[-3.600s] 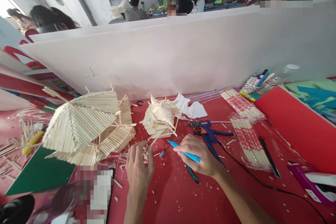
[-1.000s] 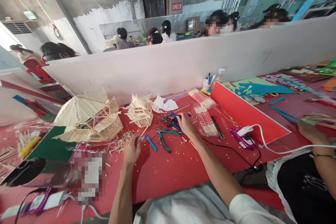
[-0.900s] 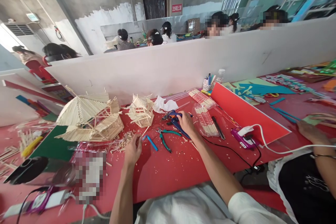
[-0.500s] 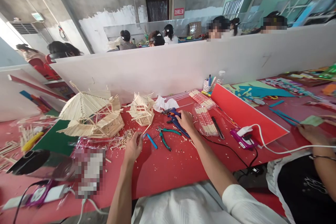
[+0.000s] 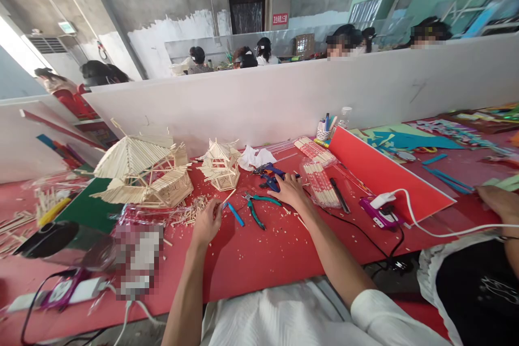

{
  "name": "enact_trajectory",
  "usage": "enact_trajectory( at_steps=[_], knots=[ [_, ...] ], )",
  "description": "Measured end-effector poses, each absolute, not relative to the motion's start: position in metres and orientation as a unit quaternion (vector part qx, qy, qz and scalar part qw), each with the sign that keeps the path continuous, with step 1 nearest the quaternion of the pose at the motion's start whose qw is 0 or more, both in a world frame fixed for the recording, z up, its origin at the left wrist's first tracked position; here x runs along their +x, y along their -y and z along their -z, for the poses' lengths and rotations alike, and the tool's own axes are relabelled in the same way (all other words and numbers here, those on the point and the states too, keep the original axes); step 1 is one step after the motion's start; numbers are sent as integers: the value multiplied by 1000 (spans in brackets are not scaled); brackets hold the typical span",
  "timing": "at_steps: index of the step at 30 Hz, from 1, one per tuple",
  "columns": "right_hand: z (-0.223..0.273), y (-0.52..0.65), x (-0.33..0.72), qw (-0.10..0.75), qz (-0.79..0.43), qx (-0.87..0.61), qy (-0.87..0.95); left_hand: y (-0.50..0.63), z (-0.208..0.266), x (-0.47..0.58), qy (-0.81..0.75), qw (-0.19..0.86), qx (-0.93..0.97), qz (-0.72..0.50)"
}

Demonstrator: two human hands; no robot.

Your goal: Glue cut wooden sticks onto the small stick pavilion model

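Note:
My left hand is closed, pinching a thin wooden stick that points up and away. Over the blue glue gun, which lies on the red table, my right hand has its fingers spread; part of the gun is hidden beneath them. Between the hands lie green-handled pliers and a short blue piece. Just beyond my left hand stands a small stick-built pavilion, with a larger stick-built one to its left.
Packs of sticks and a black marker lie right of my hand. A red board leans beside a purple power strip. At left are a dark-lidded clear container and a green board. A co-worker's hand is at far right.
My right hand has let go of the glue gun and opened its fingers above it. The gun now lies turned on the table. My left hand keeps the stick, nearly unmoved.

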State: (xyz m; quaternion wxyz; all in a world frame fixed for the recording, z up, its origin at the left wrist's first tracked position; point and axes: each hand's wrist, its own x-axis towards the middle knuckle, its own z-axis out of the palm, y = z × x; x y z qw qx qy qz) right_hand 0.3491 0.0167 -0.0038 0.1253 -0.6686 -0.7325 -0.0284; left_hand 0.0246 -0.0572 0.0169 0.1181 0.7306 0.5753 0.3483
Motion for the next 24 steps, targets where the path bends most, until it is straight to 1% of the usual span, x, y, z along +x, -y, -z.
enact_trajectory(
  at_steps=[9, 12, 15, 19, 22, 24],
  knots=[
    [-3, -21, 346, 127, 56, -646, 751, 56, -15, 27, -568, 124, 752, -310],
    [-5, -20, 349, 156, 46, -630, 759, 56, -13, 27, -569, 128, 754, -304],
    [-11, -19, 352, 237, 14, -614, 752, 56, -13, 28, -571, 126, 753, -303],
    [-23, -17, 355, 385, -53, -558, 733, 57, -14, 29, -575, 126, 752, -298],
    [-27, -16, 354, 488, -155, -506, 694, 58, -15, 29, -578, 130, 751, -291],
    [-26, -18, 351, 519, -237, -476, 670, 57, -15, 29, -576, 132, 752, -290]
  ],
)
